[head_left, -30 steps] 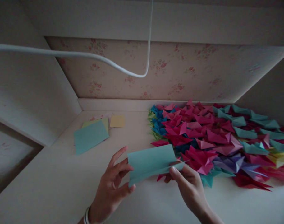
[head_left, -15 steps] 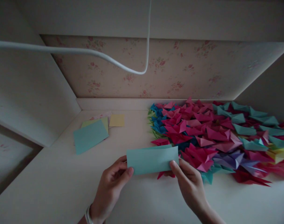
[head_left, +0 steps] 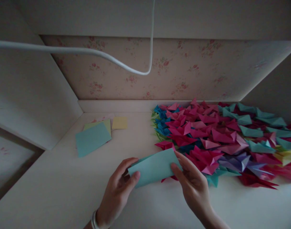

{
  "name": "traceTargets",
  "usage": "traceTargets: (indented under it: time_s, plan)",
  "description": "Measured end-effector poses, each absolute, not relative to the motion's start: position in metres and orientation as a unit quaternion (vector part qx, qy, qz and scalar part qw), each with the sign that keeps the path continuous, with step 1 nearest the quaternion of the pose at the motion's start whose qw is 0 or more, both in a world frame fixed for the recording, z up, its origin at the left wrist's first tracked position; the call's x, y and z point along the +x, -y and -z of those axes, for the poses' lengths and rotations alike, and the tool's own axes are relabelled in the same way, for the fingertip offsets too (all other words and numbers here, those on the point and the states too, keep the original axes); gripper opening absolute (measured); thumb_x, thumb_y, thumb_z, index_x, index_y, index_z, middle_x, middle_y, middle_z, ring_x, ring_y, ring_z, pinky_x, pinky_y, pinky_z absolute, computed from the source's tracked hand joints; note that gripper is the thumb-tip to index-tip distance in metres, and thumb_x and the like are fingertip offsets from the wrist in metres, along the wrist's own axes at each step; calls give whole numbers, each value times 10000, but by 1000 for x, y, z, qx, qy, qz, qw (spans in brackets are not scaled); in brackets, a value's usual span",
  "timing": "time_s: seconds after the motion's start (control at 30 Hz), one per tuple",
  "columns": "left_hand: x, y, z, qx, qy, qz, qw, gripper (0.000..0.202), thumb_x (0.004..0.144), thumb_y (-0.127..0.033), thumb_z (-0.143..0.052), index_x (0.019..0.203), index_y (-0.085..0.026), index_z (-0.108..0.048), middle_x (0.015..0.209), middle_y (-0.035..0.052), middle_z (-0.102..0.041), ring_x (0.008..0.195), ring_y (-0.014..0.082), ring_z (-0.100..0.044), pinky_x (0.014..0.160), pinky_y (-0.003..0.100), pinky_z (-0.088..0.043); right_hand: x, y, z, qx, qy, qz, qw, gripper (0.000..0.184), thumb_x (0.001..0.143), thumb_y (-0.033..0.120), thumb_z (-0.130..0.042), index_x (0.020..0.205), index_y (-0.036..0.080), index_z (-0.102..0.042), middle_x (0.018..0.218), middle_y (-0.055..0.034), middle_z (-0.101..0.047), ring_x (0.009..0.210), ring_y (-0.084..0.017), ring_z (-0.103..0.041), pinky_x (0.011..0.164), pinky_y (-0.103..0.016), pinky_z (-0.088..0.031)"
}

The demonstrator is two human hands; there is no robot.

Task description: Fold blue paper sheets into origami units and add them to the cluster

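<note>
Above the white tabletop I hold a light teal sheet of paper (head_left: 155, 167), folded in half lengthwise, its right end tilted up. At its left end, my left hand (head_left: 119, 187) is closed on the paper, thumb in front and fingers behind. My right hand (head_left: 192, 183) pinches the right end in the same way. Just beyond the right hand lie many folded paper boats (head_left: 205, 160) in pink, red, blue, teal, purple and yellow. The fingers behind the sheet are partly hidden.
To the left on the table (head_left: 64, 187) lie a flat teal sheet (head_left: 93, 140), a pale green sheet (head_left: 108, 124) partly under it, and a small yellow paper square (head_left: 120, 122). A white cable (head_left: 107, 57) hangs across the upper view before a floral back panel (head_left: 131, 79).
The folded teal paper has turned from nearly level to a slant, left end lower. My left hand has shifted slightly right and its fingers now reach over the paper's upper left corner.
</note>
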State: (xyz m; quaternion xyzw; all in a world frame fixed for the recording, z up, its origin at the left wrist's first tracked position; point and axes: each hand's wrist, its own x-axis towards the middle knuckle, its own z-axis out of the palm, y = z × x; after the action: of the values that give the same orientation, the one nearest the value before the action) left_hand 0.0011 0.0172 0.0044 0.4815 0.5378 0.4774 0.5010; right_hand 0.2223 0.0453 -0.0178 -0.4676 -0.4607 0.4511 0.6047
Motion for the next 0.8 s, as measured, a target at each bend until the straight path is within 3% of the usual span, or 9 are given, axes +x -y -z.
traceTargets:
  time_s: [0.23,0.37,0.5,0.67,0.8]
  plan:
    - [2,-20,-2,520,-567,-444,460,313,893,-448,-656,1092,-207,-668,931,39,-720,749,165,-687,627,208,-538,226,-44,19,-481,481,-456,574,361,857,307,-749,1216,334,-719,1186,-22,-759,1055,-222,-714,861,-266,-596]
    - [0,-20,6,569,-584,-423,394,316,901,-418,-648,1140,-215,-684,984,61,-738,807,188,-704,667,233,-558,228,-43,21,-490,498,-444,561,371,863,327,-740,1232,291,-718,1211,-46,-748,1090,-257,-702,906,-317,-588]
    - [0,-20,10,640,-563,-400,337,246,945,-353,-598,1127,-225,-702,1020,69,-745,902,201,-711,754,254,-565,229,-42,22,-496,532,-433,532,379,884,330,-716,1261,298,-699,1224,-35,-743,1078,-241,-710,898,-289,-588]
    - [3,-20,7,690,-548,-384,275,185,967,-299,-571,1047,-230,-722,931,49,-757,847,188,-719,775,264,-559,228,-42,20,-492,552,-429,518,385,902,319,-693,1287,311,-678,1280,-30,-713,1161,-252,-674,973,-315,-554]
    - [3,-19,6,706,-540,-385,247,170,968,-273,-569,1038,-236,-719,955,46,-765,871,187,-727,793,265,-571,227,-42,17,-479,572,-424,514,362,903,287,-688,1264,320,-695,1238,-32,-736,1114,-249,-702,923,-300,-581]
